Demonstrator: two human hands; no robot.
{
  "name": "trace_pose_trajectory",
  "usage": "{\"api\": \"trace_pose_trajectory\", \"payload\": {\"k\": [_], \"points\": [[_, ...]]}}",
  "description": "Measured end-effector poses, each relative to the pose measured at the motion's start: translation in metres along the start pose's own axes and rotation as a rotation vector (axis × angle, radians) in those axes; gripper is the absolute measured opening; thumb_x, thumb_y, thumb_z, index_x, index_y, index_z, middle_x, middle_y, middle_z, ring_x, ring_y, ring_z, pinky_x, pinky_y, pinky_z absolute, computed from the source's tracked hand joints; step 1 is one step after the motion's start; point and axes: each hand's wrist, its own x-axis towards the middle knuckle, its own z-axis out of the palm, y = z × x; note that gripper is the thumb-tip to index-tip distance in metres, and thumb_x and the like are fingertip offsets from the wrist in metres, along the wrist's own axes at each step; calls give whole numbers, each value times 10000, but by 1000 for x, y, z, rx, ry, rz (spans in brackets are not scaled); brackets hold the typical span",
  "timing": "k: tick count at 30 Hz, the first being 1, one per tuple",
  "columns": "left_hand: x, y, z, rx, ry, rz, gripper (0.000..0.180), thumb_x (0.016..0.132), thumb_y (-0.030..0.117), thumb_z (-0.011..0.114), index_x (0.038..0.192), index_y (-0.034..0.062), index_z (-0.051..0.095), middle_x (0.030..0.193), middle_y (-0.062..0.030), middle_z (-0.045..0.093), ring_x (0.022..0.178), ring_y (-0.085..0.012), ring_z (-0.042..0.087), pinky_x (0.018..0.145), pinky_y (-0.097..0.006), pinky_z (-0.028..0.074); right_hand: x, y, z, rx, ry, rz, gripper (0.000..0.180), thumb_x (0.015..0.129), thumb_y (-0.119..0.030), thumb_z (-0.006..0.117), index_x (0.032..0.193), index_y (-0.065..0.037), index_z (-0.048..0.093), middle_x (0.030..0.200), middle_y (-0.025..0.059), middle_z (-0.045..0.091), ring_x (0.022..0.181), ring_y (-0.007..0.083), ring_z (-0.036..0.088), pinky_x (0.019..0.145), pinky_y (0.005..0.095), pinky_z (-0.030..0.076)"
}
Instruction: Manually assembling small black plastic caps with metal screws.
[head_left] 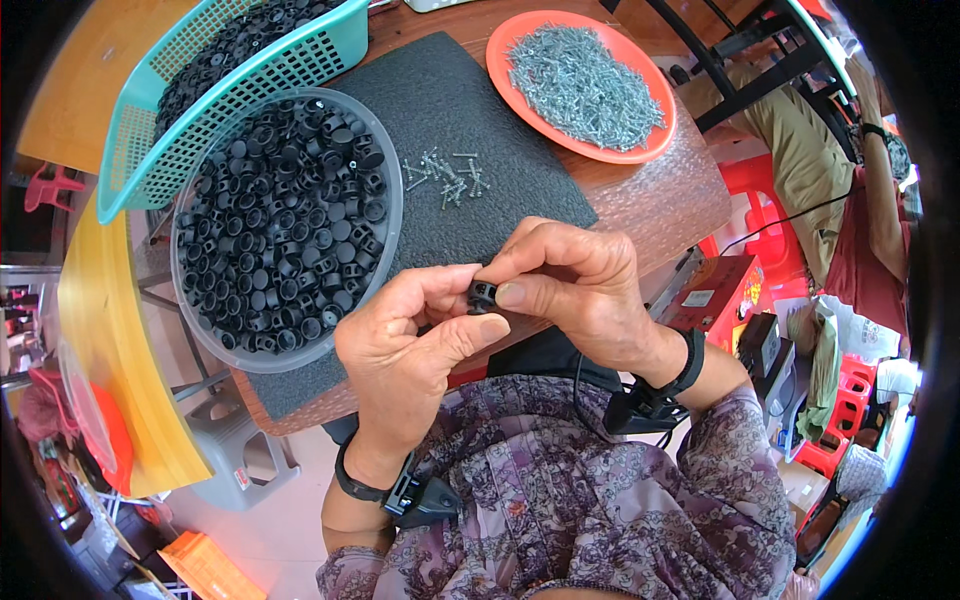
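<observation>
Between my two hands, close to the table's near edge, is a small round black plastic part (482,296) with openings in its side. My left hand (410,335) pinches it from the left with thumb and fingers. From the right, the thumb and forefinger of my right hand (585,290) close on the same part; whether a screw sits in those fingertips is hidden. A small heap of silver screws (447,180) lies on the dark grey mat (440,90) beyond my hands. Left of them, a translucent round tub (393,215) holds many similar black parts (285,225).
A coral plate (497,75) piled with screws (585,88) stands at the far right of the table. At the far left, a teal perforated basket (275,85) holds more black parts. A grey stool (225,450) is below left. Another person (810,170) is at the right.
</observation>
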Motion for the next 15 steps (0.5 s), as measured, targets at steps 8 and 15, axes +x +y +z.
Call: {"api": "trace_pose_trajectory", "payload": {"k": [8,15], "points": [[5,-2,-4,-127,-60,-88,261,700,-8,775,918,-49,637,763,-42,641,681,-55,569,603,-183,469,0,-2,1,-78,6,-32,100,764,63,657,847,7,653,773,36,620,743,82,586,646,236,474],[7,0,-1,-360,-88,-183,286,675,-36,771,898,-49,591,738,-96,645,586,-99,588,536,-203,485,1,-5,-2,-125,-21,-140,104,755,79,658,834,12,641,776,39,601,717,86,579,616,232,467]]}}
